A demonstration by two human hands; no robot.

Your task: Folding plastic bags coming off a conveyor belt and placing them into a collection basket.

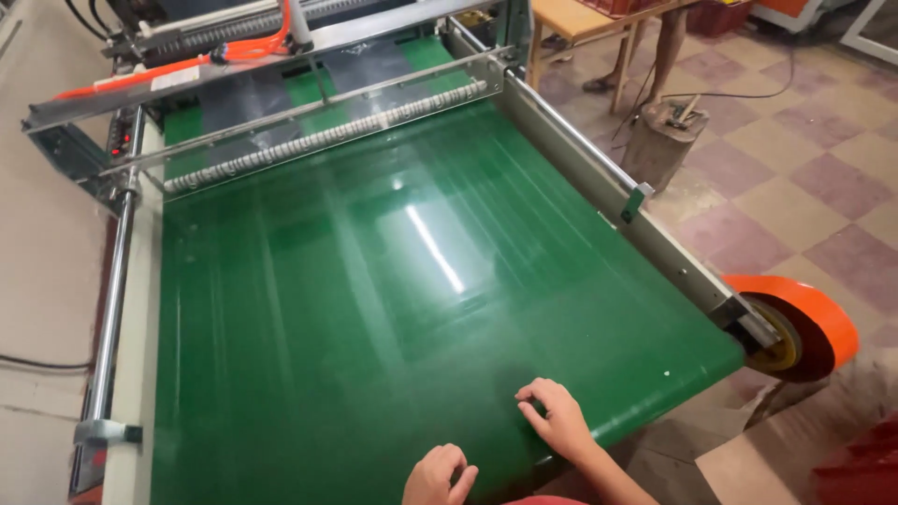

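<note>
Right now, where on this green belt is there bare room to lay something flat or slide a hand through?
The green belt lies bare between the roller bar and both hands, bordered by the left rod and right rail. It is crowded only at the near edge, under the left hand and right hand.

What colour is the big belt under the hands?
The conveyor belt is shiny green, seen in the head view.

conveyor belt (374, 309): glossy dark green, white glare streaks | side rail (608, 187): silver-grey metal | roller guard (804, 318): bright orange | hose (253, 47): orange-red | floor tiles (804, 168): beige and mauve checker | wood block (659, 140): grey-brown
</note>
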